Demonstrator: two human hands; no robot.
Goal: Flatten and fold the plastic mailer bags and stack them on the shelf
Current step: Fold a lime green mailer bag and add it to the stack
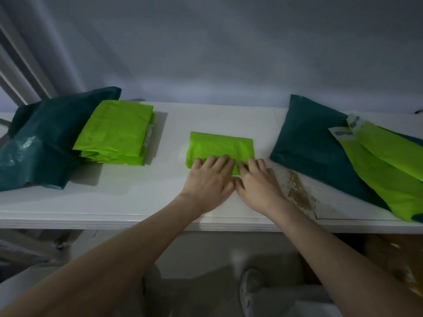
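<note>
A folded lime-green mailer bag point(220, 145) lies in the middle of the white shelf point(128, 193). My left hand point(209, 181) and my right hand point(259, 184) lie side by side, fingers spread flat and pressing on the bag's near edge. To the left sits a stack of folded lime-green bags point(116, 131), leaning partly on a dark teal bag point(43, 138). On the right, unfolded lime-green bags point(386, 165) lie across another dark teal bag point(313, 136).
A grey wall rises right behind the shelf. A patch of worn, peeling surface point(299, 193) marks the shelf beside my right hand. Below the shelf's front edge I see the floor and a shoe point(249, 291).
</note>
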